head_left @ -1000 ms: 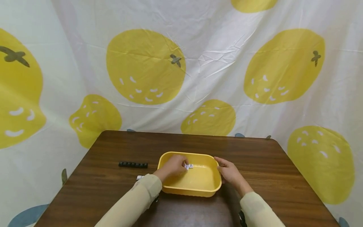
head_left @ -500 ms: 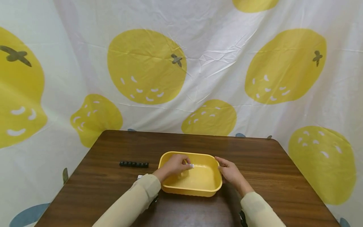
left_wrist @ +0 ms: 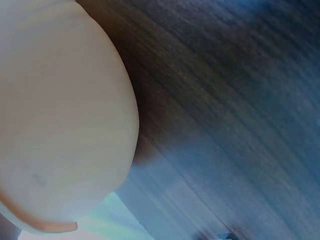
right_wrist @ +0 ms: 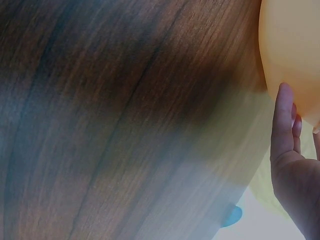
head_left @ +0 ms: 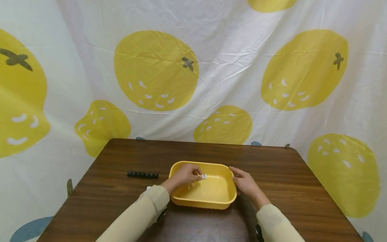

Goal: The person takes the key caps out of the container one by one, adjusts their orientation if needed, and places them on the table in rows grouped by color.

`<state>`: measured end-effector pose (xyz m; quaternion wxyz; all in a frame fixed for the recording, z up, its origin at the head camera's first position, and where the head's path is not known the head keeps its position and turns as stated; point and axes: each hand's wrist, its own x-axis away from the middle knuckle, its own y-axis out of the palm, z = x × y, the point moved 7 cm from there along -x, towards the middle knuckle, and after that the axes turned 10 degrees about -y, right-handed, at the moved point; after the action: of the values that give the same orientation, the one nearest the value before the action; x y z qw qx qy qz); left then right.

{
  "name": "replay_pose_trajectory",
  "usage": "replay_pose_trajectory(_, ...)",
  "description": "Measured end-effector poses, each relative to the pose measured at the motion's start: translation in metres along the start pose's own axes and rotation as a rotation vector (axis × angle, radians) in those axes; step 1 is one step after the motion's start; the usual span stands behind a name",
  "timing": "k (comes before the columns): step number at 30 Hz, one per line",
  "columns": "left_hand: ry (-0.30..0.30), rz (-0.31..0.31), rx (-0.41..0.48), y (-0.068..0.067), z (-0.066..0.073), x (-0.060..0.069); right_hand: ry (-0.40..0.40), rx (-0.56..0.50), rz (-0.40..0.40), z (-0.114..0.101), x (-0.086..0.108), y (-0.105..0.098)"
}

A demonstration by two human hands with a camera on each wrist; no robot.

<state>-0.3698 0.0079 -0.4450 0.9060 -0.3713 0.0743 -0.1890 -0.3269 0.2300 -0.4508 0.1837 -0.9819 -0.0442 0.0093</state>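
Hands (head_left: 186,174) (head_left: 246,184), two: left pinches white piece (head_left: 204,176), right touches one basin (head_left: 202,204).

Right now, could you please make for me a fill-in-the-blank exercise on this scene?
1. The hand reaching into the shallow yellow rectangular tub is the person's ____ hand.
2. The small block at this hand's fingertips is mainly ____ in colour.
3. In the head view, the straight row of small black blocks lies to the tub's ____.
4. Large ____ fruits are printed on the white cloth behind the brown wood-grain table.

Missing words: left; white; left; yellow
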Motion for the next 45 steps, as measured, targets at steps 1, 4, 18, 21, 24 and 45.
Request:
replay_pose_trajectory(1, 0.016, 0.004, -0.016, -0.001, 0.001, 0.0, -0.001, 0.002, -0.001, 0.0, 0.0, 0.0)
replay_pose_trajectory(4, 0.06, 0.008, -0.051, -0.002, 0.004, 0.002, -0.002, 0.003, 0.0, -0.001, 0.0, 0.0)
replay_pose_trajectory(18, 0.057, 0.004, 0.041, -0.017, 0.009, 0.013, -0.002, 0.009, -0.003, -0.001, -0.001, -0.001)
replay_pose_trajectory(21, 0.06, 0.008, 0.031, -0.018, 0.007, 0.014, -0.005, 0.016, -0.011, -0.001, 0.0, -0.001)
replay_pose_trajectory(24, 0.079, 0.03, 0.02, -0.02, 0.005, 0.015, -0.008, 0.02, -0.013, -0.002, 0.0, -0.001)
replay_pose_trajectory(45, -0.063, 0.137, 0.138, -0.06, -0.02, 0.034, -0.005, 0.045, -0.009, -0.001, -0.001, 0.0)
